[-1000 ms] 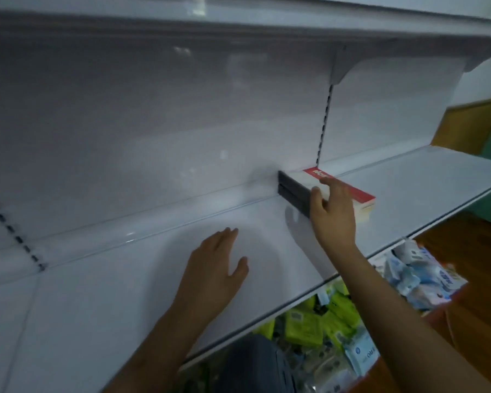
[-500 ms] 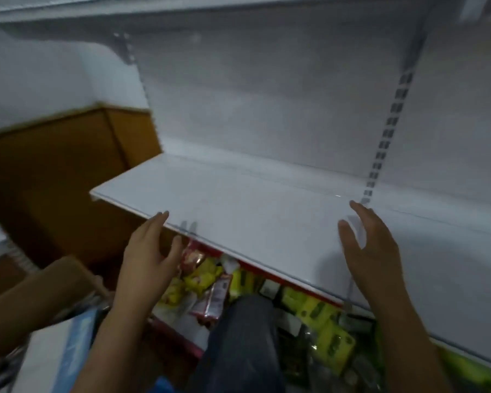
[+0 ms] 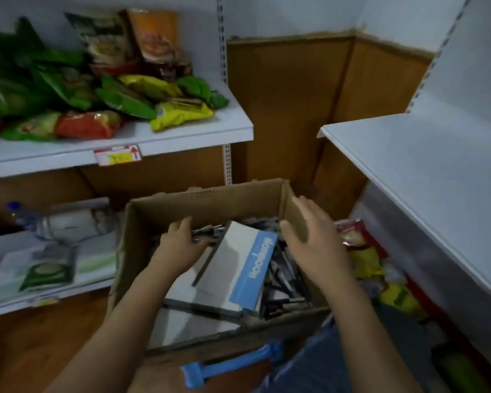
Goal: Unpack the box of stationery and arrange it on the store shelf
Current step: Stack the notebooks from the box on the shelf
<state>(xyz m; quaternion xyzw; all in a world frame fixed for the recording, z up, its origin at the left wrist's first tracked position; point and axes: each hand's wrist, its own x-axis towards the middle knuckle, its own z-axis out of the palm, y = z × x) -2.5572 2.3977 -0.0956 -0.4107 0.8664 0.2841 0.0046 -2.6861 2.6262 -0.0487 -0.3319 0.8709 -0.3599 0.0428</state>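
- Two bare forearms are seen entering from the near edge; no sleeves are visible up to the frame limit.
- Left hand [image 3: 179, 245]: no glove, ring, watch or band is seen on hand or wrist.
- Right hand [image 3: 315, 239]: equally bare; nothing is worn on fingers or wrist.
- Nails are kept short; polish cannot be made out in the blur.
- Blue-grey denim-like trousers [image 3: 323, 367] are seen on a leg at the near right, below the right forearm.
- Fabric detail, seams and pockets cannot be resolved.
- No other clothing is in view.
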